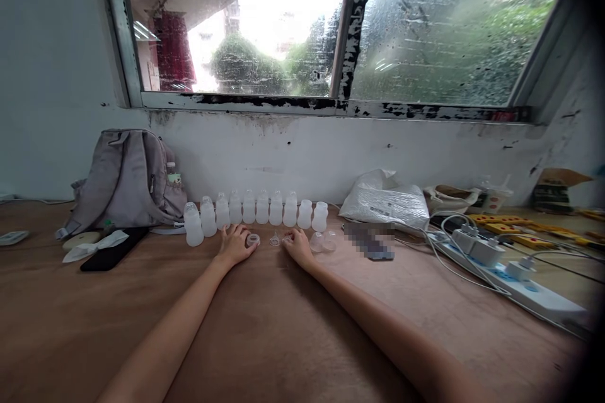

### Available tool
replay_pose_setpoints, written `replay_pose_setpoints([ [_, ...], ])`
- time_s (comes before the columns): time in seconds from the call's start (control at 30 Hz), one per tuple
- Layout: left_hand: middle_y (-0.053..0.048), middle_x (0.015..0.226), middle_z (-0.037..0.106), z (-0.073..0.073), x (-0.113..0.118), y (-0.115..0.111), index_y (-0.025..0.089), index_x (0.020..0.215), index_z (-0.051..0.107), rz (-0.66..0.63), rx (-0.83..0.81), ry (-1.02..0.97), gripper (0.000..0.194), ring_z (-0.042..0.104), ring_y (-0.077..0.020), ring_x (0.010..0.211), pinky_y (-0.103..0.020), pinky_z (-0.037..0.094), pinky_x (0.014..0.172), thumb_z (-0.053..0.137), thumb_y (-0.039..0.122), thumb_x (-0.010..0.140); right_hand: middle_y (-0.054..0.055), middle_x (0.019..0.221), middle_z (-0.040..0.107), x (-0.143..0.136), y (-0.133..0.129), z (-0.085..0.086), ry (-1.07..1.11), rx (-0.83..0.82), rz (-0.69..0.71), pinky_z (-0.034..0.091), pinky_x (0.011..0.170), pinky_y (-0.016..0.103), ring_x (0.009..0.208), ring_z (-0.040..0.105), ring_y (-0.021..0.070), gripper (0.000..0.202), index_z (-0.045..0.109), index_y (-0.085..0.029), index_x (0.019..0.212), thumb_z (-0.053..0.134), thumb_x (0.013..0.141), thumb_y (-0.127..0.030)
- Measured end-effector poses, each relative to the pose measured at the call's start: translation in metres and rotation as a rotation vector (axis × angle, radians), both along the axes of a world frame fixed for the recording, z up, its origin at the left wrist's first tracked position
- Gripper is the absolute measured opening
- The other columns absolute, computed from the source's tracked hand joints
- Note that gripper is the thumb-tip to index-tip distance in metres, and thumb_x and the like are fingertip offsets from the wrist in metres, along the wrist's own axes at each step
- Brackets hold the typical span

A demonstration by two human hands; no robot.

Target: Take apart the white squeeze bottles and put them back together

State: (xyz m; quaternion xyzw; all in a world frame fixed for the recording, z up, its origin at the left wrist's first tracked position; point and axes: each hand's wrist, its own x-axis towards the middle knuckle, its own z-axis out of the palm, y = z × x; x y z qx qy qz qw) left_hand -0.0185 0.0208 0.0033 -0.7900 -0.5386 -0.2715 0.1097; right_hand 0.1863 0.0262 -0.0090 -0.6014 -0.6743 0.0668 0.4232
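Note:
Several translucent white bottles (pixel 249 208) stand upright in a curved row near the wall. Most have clear caps; the two at the right end, one of them a bottle (pixel 320 218), have open tops. My left hand (pixel 235 245) rests in front of the row, its fingers closed at the edge of a small clear ring (pixel 253 240). My right hand (pixel 297 245) pinches a small clear part (pixel 287 238). Between my hands a clear nipple-shaped piece (pixel 275 239) lies on the table. Two clear domed caps (pixel 323 241) sit just right of my right hand.
A grey backpack (pixel 125 179) and a black phone-like slab (pixel 115 249) are at the left. To the right lie a silvery plastic package (pixel 385 201), a partly blurred phone (pixel 380 250), and a white power strip (pixel 515 277) with plugs and cables. Yellow pieces (pixel 515 230) lie farther right.

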Motion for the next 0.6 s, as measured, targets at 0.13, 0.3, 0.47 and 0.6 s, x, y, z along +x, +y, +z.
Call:
replay_pose_setpoints([
  [0.13, -0.007, 0.098, 0.056, 0.0004, 0.0013, 0.0002, 0.022, 0.084, 0.06, 0.049, -0.02, -0.002, 0.026, 0.043, -0.0266, 0.1, -0.05, 0.011, 0.096, 0.049, 0.042, 0.071, 0.006, 0.075, 0.052, 0.0018, 0.0034, -0.0032, -0.018, -0.028, -0.013, 0.04, 0.07, 0.027, 0.075, 0.05, 0.0172, 0.018, 0.06, -0.013, 0.079, 0.049, 0.064, -0.014],
  [0.3, -0.009, 0.092, 0.058, -0.0002, 0.0023, 0.0005, 0.021, 0.08, 0.061, 0.122, -0.04, 0.015, 0.027, 0.044, -0.0283, 0.097, -0.051, 0.017, 0.092, 0.048, 0.042, 0.069, 0.005, 0.071, 0.054, 0.0021, 0.0041, -0.0022, -0.037, -0.039, 0.009, 0.04, 0.069, 0.026, 0.074, 0.051, 0.0173, 0.021, 0.061, -0.013, 0.081, 0.05, 0.064, -0.013],
  [0.47, -0.011, 0.108, 0.05, -0.0021, 0.0027, 0.0007, 0.02, 0.093, 0.057, 0.158, -0.073, 0.006, 0.039, 0.042, -0.0309, 0.102, -0.053, 0.019, 0.09, 0.048, 0.049, 0.068, 0.005, 0.072, 0.056, 0.0026, 0.0015, 0.0003, -0.029, -0.042, 0.052, 0.041, 0.067, 0.026, 0.07, 0.052, 0.016, 0.022, 0.062, -0.013, 0.082, 0.05, 0.064, -0.012],
  [0.6, -0.011, 0.124, 0.039, -0.0029, 0.0019, 0.0005, 0.026, 0.114, 0.044, 0.163, -0.141, -0.031, 0.052, 0.038, -0.0317, 0.108, -0.052, 0.024, 0.087, 0.041, 0.056, 0.072, 0.005, 0.075, 0.058, 0.002, -0.0009, 0.0018, -0.005, -0.041, 0.093, 0.042, 0.067, 0.025, 0.069, 0.054, 0.0152, 0.025, 0.061, -0.014, 0.086, 0.051, 0.064, -0.012],
])
